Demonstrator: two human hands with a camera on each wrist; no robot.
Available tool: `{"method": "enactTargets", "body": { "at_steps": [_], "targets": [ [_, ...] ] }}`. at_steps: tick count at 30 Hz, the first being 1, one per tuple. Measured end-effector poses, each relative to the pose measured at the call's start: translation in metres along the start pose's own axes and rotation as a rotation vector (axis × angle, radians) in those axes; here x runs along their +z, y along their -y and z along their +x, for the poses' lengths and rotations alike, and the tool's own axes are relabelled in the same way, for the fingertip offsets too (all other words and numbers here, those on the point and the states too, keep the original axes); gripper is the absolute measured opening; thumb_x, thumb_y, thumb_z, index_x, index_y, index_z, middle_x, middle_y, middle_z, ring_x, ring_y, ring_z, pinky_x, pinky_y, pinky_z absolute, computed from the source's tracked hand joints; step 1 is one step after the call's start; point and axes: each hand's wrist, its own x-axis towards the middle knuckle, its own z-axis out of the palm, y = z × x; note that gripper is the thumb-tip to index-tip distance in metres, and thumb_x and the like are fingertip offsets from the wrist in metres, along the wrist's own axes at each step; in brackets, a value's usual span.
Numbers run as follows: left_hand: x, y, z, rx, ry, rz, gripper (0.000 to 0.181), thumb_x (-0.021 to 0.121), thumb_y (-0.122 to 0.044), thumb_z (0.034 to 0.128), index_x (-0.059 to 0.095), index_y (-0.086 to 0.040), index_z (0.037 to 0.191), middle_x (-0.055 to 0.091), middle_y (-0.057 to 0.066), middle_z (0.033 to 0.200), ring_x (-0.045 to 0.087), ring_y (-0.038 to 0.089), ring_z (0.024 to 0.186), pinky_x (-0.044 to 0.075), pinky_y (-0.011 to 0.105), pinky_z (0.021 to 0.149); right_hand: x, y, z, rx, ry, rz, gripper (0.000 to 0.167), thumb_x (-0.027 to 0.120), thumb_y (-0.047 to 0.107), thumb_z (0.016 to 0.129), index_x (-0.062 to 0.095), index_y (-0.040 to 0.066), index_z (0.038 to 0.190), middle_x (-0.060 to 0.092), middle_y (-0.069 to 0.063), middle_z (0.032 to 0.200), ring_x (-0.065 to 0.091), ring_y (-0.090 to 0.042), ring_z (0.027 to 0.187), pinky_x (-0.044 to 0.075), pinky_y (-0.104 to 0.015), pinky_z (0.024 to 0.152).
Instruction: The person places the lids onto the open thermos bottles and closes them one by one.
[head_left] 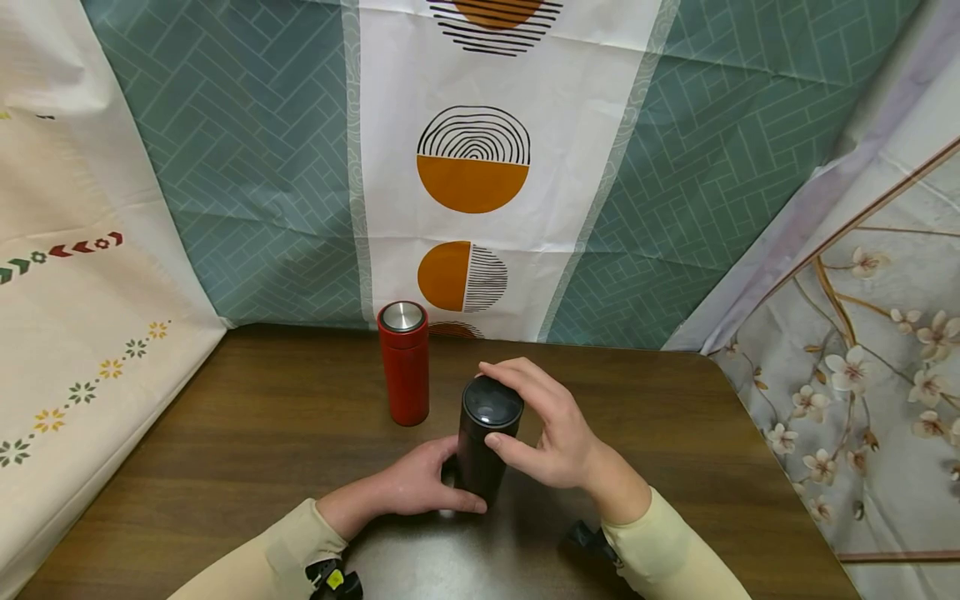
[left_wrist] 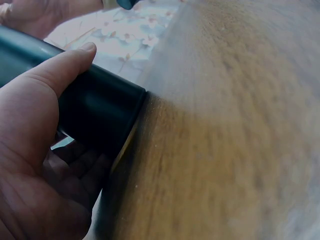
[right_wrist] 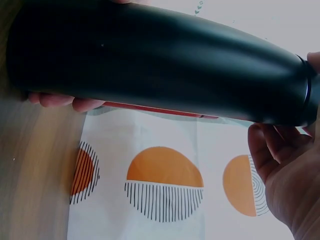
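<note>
A black thermos flask (head_left: 480, 467) stands upright on the wooden table in the head view, its glossy dark lid (head_left: 492, 402) on top. Low on its body, my left hand (head_left: 420, 479) holds it, thumb across the near side; the left wrist view shows the flask's base (left_wrist: 107, 107) against the tabletop. My right hand (head_left: 551, 425) grips the lid from the right, thumb in front and fingers around the back. In the right wrist view the flask's dark body (right_wrist: 160, 60) spans the frame between both hands. Behind and to the left stands a red thermos flask (head_left: 407, 375) with a silver-topped lid.
The brown wooden table (head_left: 247, 450) meets a patterned cloth backdrop (head_left: 285, 167) at its far edge. A cream cloth (head_left: 75, 333) hangs on the left and a floral cloth (head_left: 862, 417) on the right. Dark straps with small devices sit at both wrists.
</note>
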Motion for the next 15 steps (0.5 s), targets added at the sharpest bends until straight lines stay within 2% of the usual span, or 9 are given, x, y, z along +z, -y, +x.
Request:
{"method": "enactTargets", "body": {
  "at_steps": [8,15],
  "targets": [
    [-0.0007,-0.0017,-0.0006,-0.001,-0.002,-0.004,0.065,0.094,-0.045,0.0900,0.063,-0.039,0.147,0.070,-0.018,0.137,0.065,0.012,0.128,0.049,0.050,0.112,-0.0001,-0.0003,-0.0006,0.037,-0.020,-0.032,0.064,0.082,0.033,0.102,0.061,0.001,0.153,0.066,-0.013,0.129,0.066,-0.026,0.112,0.058,-0.035,0.095],
    [-0.0008,-0.0012,-0.0006,0.005,-0.001,-0.007,0.066,0.094,-0.045,0.0900,0.062,-0.040,0.147,0.071,-0.018,0.136,0.066,0.011,0.127,0.049,0.048,0.111,0.0027,0.0017,-0.0006,0.061,-0.051,-0.082,0.072,0.089,0.044,0.097,0.064,0.003,0.150,0.063,-0.011,0.126,0.065,-0.025,0.112,0.056,-0.031,0.091]
  ]
}}
